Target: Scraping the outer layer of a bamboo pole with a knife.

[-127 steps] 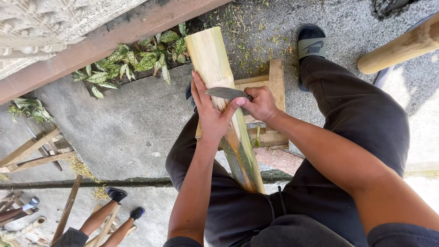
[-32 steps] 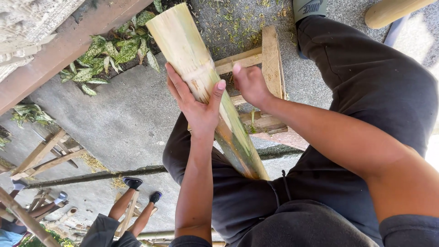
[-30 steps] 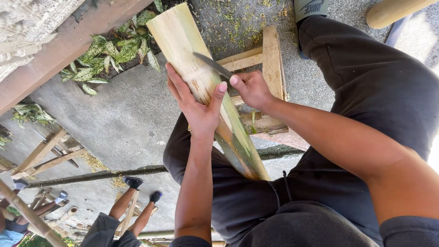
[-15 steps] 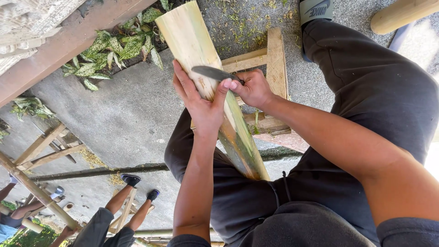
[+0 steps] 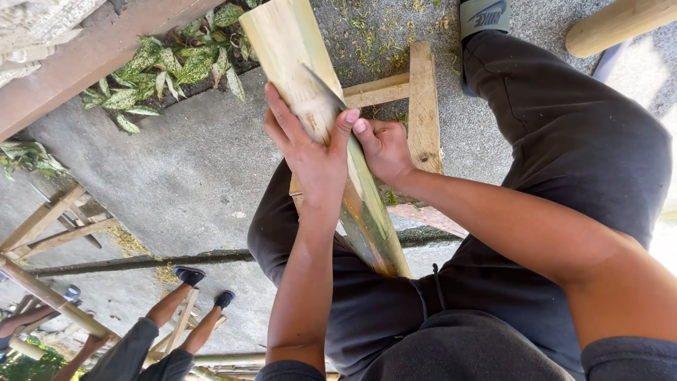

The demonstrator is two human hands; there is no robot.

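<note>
We see a split bamboo slab leaning up from the lap over a wooden stool. Our left hand clasps it, fingers pressed together; our right hand grips a knife laid across its face.

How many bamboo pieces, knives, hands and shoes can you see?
Split bamboo piece: 1
Knife blade: 1
Left hand and right hand: 2
Shoes, one grey and two dark: 3
Total: 7

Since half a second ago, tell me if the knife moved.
Yes. The knife slid up the bamboo, away from the left hand, toward the leaves.
</note>
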